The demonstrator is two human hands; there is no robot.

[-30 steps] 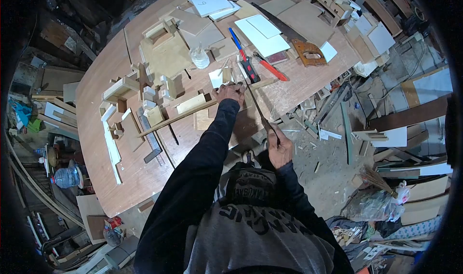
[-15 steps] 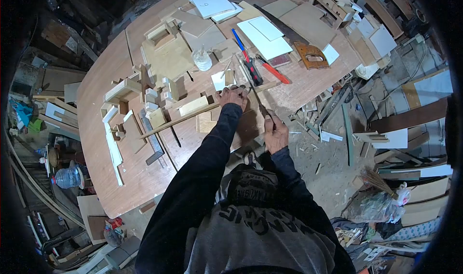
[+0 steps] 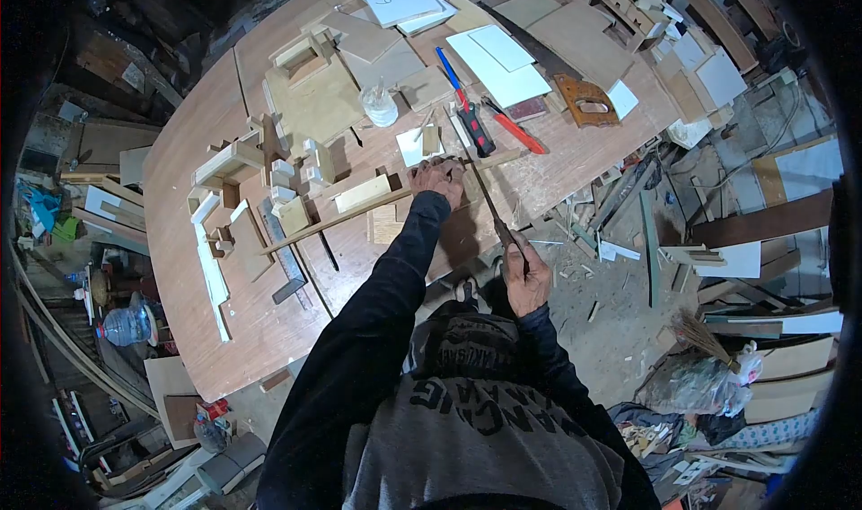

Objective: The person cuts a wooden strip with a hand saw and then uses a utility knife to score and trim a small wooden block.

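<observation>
My left hand (image 3: 435,182) is closed over a long thin wooden strip (image 3: 346,218), pressing it down on the wooden table (image 3: 202,353). My right hand (image 3: 527,276) is wrapped around the handle of a narrow-bladed handsaw (image 3: 486,193), seen nearly edge-on. Its blade lies across the strip just right of my left hand; the teeth cannot be made out. A short pale wood block (image 3: 362,194) lies along the strip. Beyond my hands are a blue-and-red tool with a black grip (image 3: 464,106) and a red-handled tool (image 3: 516,133).
A second saw with a wooden handle (image 3: 585,102) lies at the far right. A clear plastic container (image 3: 379,106) stands behind my left hand. A metal square (image 3: 285,259) and small wooden assemblies (image 3: 229,171) are on the left. Wood scraps (image 3: 620,209) litter the floor.
My right hand has drawn the handsaw back toward my body and slightly right. My left hand stays on the strip, and the view has shifted slightly.
</observation>
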